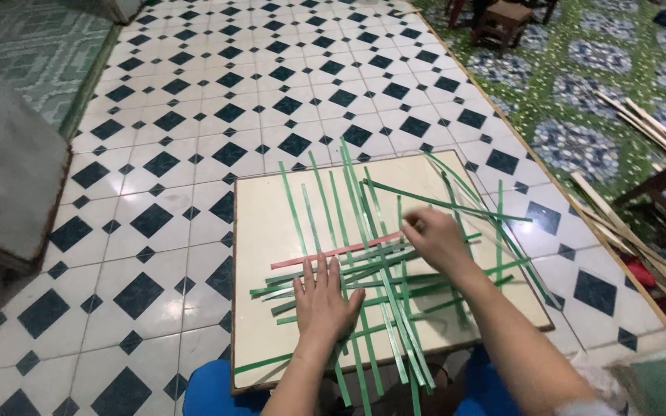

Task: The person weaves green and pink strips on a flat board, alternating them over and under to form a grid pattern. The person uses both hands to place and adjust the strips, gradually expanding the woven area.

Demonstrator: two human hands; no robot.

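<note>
A cream board (271, 223) with a dark rim lies across the person's lap, over a floor of white tiles (194, 115) with dark blue diamonds. On the board lies a loose weave of green strips (364, 262): many run from the near edge toward the far edge, others cross them left to right, and several fan out toward the far right corner. One pink strip (333, 252) lies crosswise among them, slanting from the left up toward the right.

The left hand (322, 302) rests palm down on the near middle of the weave, its fingers (321, 270) straight, spread a little apart and pressed flat on the crossing green strips just short of the pink one. It grips nothing (it only presses).

The right hand (435, 240) is over the right part of the weave, knuckles up, fingers curled inward and bunched at the tips, which meet near the right end of the pink strip where upright green strips pass. They appear to pinch a strip there, though I cannot tell which one, since the fingertips hide the contact.

At the far right, beyond the tiles, a green patterned mat (580, 92) carries pale wooden slats (641, 123) and a small wooden stool (502, 19).
</note>
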